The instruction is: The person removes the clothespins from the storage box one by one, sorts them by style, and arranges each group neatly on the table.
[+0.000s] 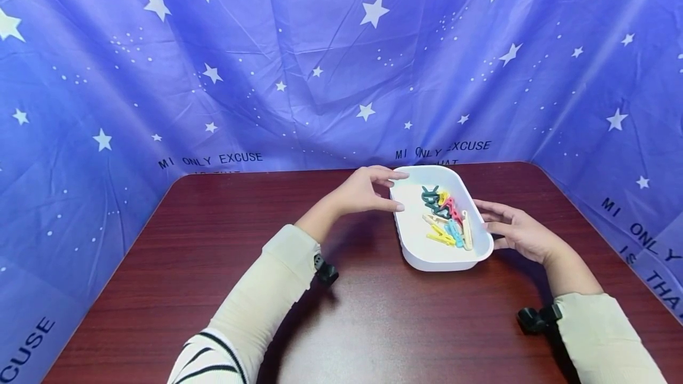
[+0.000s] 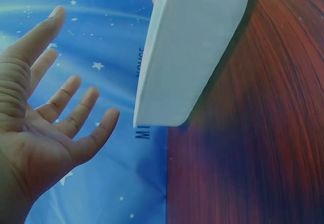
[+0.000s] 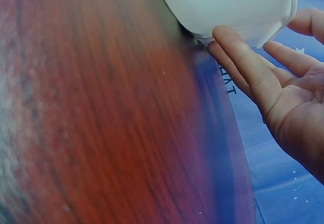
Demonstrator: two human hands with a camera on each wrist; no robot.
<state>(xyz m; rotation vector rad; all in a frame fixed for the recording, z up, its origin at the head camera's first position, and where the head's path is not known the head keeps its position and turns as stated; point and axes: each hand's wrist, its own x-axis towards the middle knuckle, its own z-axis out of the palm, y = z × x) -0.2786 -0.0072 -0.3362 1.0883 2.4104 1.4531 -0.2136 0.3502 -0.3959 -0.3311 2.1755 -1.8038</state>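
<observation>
A white plastic box [image 1: 416, 236] stands toward the back right of the dark wooden table, holding several clips in dark green, yellow, red, blue and cream. Beside its left wall is my left hand [image 1: 364, 190], thumb and fingers spread around the rim's edge in the head view. The left wrist view has that hand [image 2: 48, 128] apart from the box [image 2: 190, 47], its palm bare. At the opposite wall, my right hand [image 1: 525, 233] touches the box with extended fingers. From the right wrist, fingertips [image 3: 225, 34] lie against the lower edge of the box [image 3: 228, 6].
A blue curtain [image 1: 320, 46] with white stars and black lettering surrounds the table's back and sides. The table's [image 1: 373, 325] back edge runs just behind the box. Black camera mounts sit on both wrists, at the left sleeve [image 1: 277, 265] and right sleeve [image 1: 597, 325].
</observation>
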